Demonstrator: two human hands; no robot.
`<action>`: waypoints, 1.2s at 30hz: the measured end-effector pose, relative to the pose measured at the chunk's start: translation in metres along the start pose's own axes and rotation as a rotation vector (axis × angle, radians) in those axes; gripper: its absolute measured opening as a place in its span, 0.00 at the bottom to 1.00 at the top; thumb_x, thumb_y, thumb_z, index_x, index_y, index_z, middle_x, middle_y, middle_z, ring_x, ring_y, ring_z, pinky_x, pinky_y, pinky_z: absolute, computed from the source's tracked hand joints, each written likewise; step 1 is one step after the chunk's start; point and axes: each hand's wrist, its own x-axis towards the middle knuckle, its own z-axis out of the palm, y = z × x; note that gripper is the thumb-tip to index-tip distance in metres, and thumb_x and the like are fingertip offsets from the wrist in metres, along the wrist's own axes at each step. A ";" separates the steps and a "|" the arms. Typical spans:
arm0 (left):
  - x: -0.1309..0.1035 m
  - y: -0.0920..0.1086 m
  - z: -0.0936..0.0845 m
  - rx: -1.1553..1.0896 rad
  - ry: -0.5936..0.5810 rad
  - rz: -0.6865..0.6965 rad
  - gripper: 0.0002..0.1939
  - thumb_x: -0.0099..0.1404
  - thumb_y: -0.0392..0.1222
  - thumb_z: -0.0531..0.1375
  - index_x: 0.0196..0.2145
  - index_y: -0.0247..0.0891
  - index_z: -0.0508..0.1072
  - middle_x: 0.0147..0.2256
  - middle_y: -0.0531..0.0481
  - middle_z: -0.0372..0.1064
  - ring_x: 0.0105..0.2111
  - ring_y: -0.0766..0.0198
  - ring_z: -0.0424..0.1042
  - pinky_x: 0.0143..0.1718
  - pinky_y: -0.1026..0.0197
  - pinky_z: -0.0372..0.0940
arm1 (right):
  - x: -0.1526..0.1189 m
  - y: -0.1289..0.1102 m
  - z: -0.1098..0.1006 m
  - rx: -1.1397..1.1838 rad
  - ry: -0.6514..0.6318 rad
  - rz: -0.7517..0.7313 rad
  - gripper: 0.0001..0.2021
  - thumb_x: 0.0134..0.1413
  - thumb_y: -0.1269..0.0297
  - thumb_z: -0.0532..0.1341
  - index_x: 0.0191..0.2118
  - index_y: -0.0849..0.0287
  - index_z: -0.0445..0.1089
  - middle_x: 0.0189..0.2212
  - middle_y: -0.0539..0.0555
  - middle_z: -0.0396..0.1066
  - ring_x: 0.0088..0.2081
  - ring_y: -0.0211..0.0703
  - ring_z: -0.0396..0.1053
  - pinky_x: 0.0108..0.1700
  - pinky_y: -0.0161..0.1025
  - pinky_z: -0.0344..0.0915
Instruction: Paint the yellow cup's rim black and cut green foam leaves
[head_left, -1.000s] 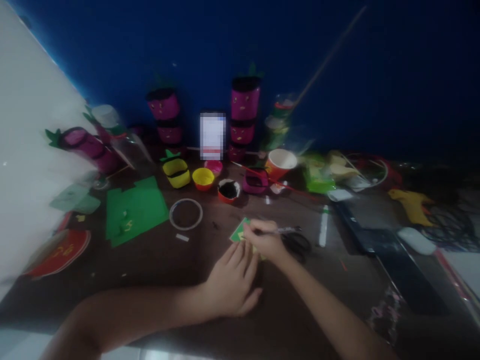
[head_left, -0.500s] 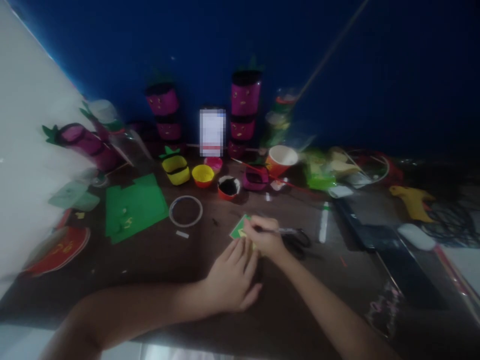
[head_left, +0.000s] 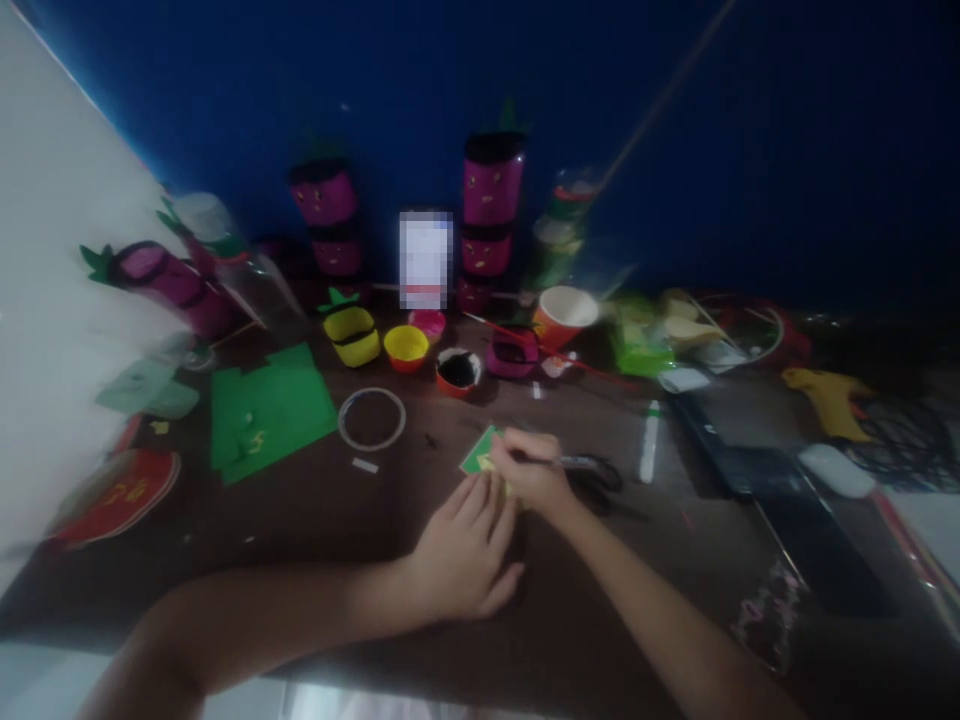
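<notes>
A small green piece of paper (head_left: 480,448) with a yellow part lies on the dark table in front of me. My left hand (head_left: 469,545) rests flat over its near edge, fingers stretched out, covering some of it. Just above and to the right, my right hand (head_left: 534,470) is closed around a thin pen (head_left: 546,460), whose tip is hidden by the fingers against the paper. Black-handled scissors (head_left: 596,480) lie close behind the right hand, partly covered by it.
A larger green sheet (head_left: 281,410) and a tape-like ring (head_left: 343,420) lie left. Small paint cups (head_left: 406,348), a paper cup (head_left: 564,318) and purple figures (head_left: 491,190) stand behind. Rightward are a white marker (head_left: 649,445), a yellow glue gun (head_left: 829,400) and a dark phone-like slab (head_left: 817,540).
Both hands keep nearly the same place on the small paper. The right hand's fingers have shifted very slightly; the camera view has tilted a little.
</notes>
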 end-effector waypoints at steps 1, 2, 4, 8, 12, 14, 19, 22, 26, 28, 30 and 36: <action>0.000 0.000 0.000 0.002 0.003 0.001 0.32 0.66 0.53 0.42 0.57 0.23 0.55 0.57 0.28 0.55 0.58 0.44 0.53 0.59 0.49 0.43 | 0.000 0.000 0.000 0.002 0.000 -0.001 0.18 0.50 0.69 0.54 0.14 0.59 0.49 0.13 0.44 0.46 0.16 0.29 0.47 0.20 0.30 0.48; 0.000 0.000 0.000 0.004 0.008 0.001 0.32 0.66 0.53 0.42 0.57 0.23 0.56 0.56 0.28 0.55 0.58 0.43 0.53 0.59 0.49 0.44 | 0.000 0.000 0.000 0.004 0.001 -0.002 0.18 0.50 0.69 0.54 0.14 0.59 0.49 0.13 0.44 0.46 0.16 0.29 0.47 0.20 0.30 0.48; 0.000 0.000 0.001 0.007 0.015 -0.001 0.32 0.66 0.53 0.43 0.56 0.23 0.57 0.56 0.28 0.56 0.57 0.42 0.54 0.58 0.49 0.44 | 0.000 0.000 0.000 0.012 -0.001 0.000 0.18 0.51 0.69 0.54 0.14 0.59 0.49 0.13 0.44 0.46 0.16 0.29 0.46 0.20 0.30 0.48; 0.000 -0.001 0.002 0.003 0.014 0.005 0.33 0.65 0.54 0.43 0.57 0.22 0.56 0.56 0.27 0.55 0.58 0.42 0.54 0.58 0.49 0.44 | -0.001 0.001 -0.001 0.024 -0.015 0.006 0.18 0.51 0.69 0.54 0.14 0.59 0.48 0.13 0.44 0.46 0.16 0.29 0.47 0.20 0.30 0.49; 0.000 -0.001 0.001 0.005 0.009 0.008 0.33 0.65 0.54 0.43 0.57 0.22 0.56 0.56 0.27 0.55 0.57 0.42 0.54 0.58 0.49 0.43 | -0.001 0.000 -0.001 0.018 -0.021 0.009 0.19 0.51 0.69 0.54 0.14 0.59 0.49 0.12 0.44 0.47 0.16 0.29 0.47 0.20 0.30 0.49; 0.000 -0.001 0.000 0.008 0.004 0.002 0.33 0.65 0.54 0.43 0.57 0.22 0.56 0.56 0.27 0.55 0.58 0.42 0.54 0.59 0.49 0.43 | -0.001 0.000 -0.001 0.024 -0.019 0.009 0.19 0.51 0.69 0.54 0.14 0.59 0.49 0.12 0.44 0.47 0.16 0.29 0.47 0.20 0.30 0.49; 0.001 0.000 0.000 0.004 0.000 -0.002 0.33 0.65 0.54 0.44 0.57 0.23 0.55 0.56 0.27 0.54 0.58 0.43 0.53 0.58 0.50 0.43 | 0.001 0.000 -0.002 0.018 0.037 0.037 0.19 0.50 0.68 0.55 0.13 0.59 0.49 0.11 0.44 0.46 0.15 0.29 0.47 0.19 0.30 0.49; 0.001 -0.001 0.001 -0.011 0.001 0.000 0.33 0.65 0.54 0.43 0.57 0.23 0.54 0.57 0.27 0.54 0.58 0.44 0.52 0.58 0.49 0.43 | 0.002 0.001 -0.002 0.026 0.004 0.034 0.19 0.50 0.68 0.55 0.13 0.59 0.50 0.11 0.44 0.47 0.15 0.29 0.46 0.18 0.30 0.48; 0.001 0.000 0.001 -0.022 -0.008 -0.007 0.33 0.65 0.54 0.43 0.57 0.23 0.55 0.57 0.27 0.54 0.59 0.44 0.52 0.58 0.49 0.44 | 0.001 0.000 -0.002 0.037 -0.033 0.030 0.19 0.50 0.68 0.56 0.13 0.59 0.50 0.11 0.44 0.47 0.15 0.29 0.46 0.19 0.30 0.48; 0.001 0.000 0.001 -0.024 -0.014 -0.007 0.33 0.65 0.53 0.43 0.57 0.23 0.54 0.57 0.27 0.54 0.58 0.44 0.53 0.58 0.48 0.44 | 0.001 -0.001 -0.002 0.031 -0.041 0.042 0.19 0.50 0.67 0.56 0.13 0.59 0.50 0.11 0.44 0.47 0.16 0.29 0.46 0.19 0.30 0.49; 0.001 0.000 0.001 -0.027 -0.019 -0.006 0.33 0.65 0.53 0.43 0.57 0.22 0.54 0.57 0.26 0.53 0.58 0.44 0.53 0.58 0.48 0.45 | 0.001 -0.001 -0.002 0.024 -0.049 0.052 0.19 0.50 0.66 0.56 0.13 0.59 0.51 0.11 0.44 0.47 0.16 0.30 0.47 0.19 0.30 0.49; 0.001 0.000 0.001 -0.033 -0.021 -0.007 0.32 0.65 0.53 0.44 0.56 0.22 0.56 0.56 0.27 0.55 0.58 0.43 0.52 0.58 0.49 0.44 | 0.001 -0.001 -0.002 0.000 -0.058 0.048 0.19 0.50 0.66 0.55 0.13 0.59 0.50 0.12 0.44 0.46 0.16 0.30 0.46 0.18 0.31 0.48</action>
